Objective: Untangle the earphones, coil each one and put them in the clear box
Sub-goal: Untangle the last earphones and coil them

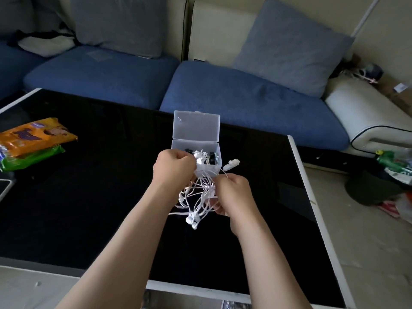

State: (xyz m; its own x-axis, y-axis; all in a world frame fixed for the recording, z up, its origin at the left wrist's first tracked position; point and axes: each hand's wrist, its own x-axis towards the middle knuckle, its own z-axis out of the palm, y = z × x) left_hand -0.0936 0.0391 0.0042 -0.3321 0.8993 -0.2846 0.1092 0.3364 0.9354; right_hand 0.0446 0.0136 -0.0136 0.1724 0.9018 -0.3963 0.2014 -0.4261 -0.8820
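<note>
A single camera covers the scene, worn on the person's head. It faces forward and steeply down over the black tabletop (89, 197), toward the blue sofa (245, 97) past the far edge. The wide-angle lens bows the tabletop's edges. Both forearms enter from the bottom border. The left hand (176, 168) and right hand (234, 192) sit close, near frame centre, with the earphones (198, 197) between them.

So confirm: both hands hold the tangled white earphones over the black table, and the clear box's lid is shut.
Not shut: the head view shows the clear box with its lid open. The left hand and right hand hold the earphones over the table.
</note>
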